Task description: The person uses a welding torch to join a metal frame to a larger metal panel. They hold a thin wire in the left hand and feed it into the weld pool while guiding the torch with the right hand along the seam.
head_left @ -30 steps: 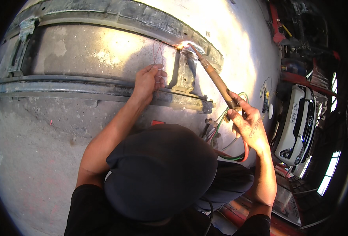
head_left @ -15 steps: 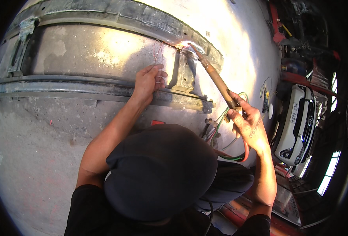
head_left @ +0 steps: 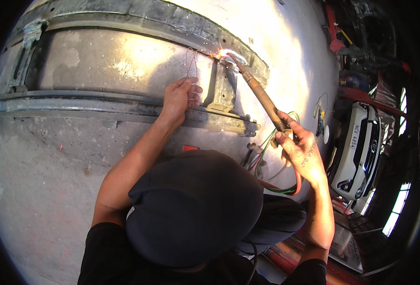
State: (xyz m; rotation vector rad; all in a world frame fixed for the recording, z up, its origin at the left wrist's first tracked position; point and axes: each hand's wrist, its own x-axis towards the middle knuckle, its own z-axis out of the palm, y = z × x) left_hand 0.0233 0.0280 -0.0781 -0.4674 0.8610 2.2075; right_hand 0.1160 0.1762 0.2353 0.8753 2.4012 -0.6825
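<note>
My right hand [head_left: 301, 148] is wrapped round the handle of a brass-coloured gas welding torch [head_left: 262, 96]. Its tip points up and left to a bright, sparking spot where a short metal crosspiece [head_left: 223, 88] meets the far curved beam [head_left: 181, 24] of a metal frame. Pinched in the fingers of my left hand [head_left: 176, 99] is a thin reddish wire [head_left: 192, 64], bent into a loop, whose end runs right to the glowing spot. That hand is just above the frame's near rail [head_left: 77, 104]. Glare hides the exact point where wire and metal meet.
Red and green hoses [head_left: 293, 189] trail from the torch beside my knee. A small red object [head_left: 189, 148] lies on the concrete floor [head_left: 43, 166]. At the right stand a white vehicle [head_left: 359, 152] and red metal equipment [head_left: 373, 97]. A dark cap [head_left: 195, 204] covers the lower middle.
Both hands keep nearly the same position. The glow and sparks at the torch tip have changed shape slightly and spread a little.
</note>
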